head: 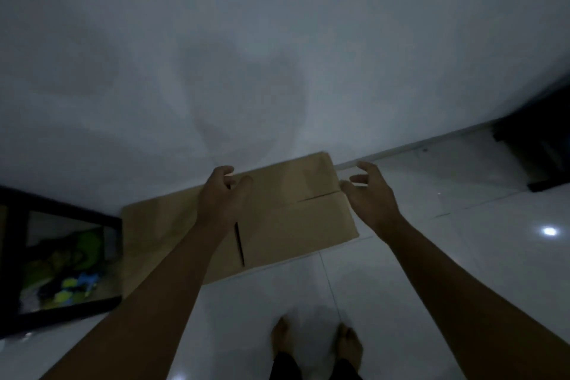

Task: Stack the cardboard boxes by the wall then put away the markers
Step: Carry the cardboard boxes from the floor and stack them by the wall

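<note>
- The flattened cardboard box lies on the white tiled floor with its far edge against the wall. It sits at the centre of the view, at about 12 o'clock from the person's bare feet.
- Under it, toward 9 o'clock, a second cardboard sheet shows; the two seem to overlap, so a low stack is forming.
- The left hand is over the far left part of the upper box, fingers curled. In this dim light I cannot tell if it holds the cardboard or only touches it.
- The right hand is just beside the right edge of the box, at 3 o'clock from it. Its fingers are spread and relaxed, and it holds nothing.
- I judge that the stacking step is in hand, near the moment of setting the box in place or letting it go.
- The next move probably needs both edges squared with the sheet below and with the wall.
- At 8 o'clock stands a black shelf with green, yellow and blue things inside, too blurred to name. No markers can be recognised.
- At 2 o'clock is a dark piece of furniture.
</note>
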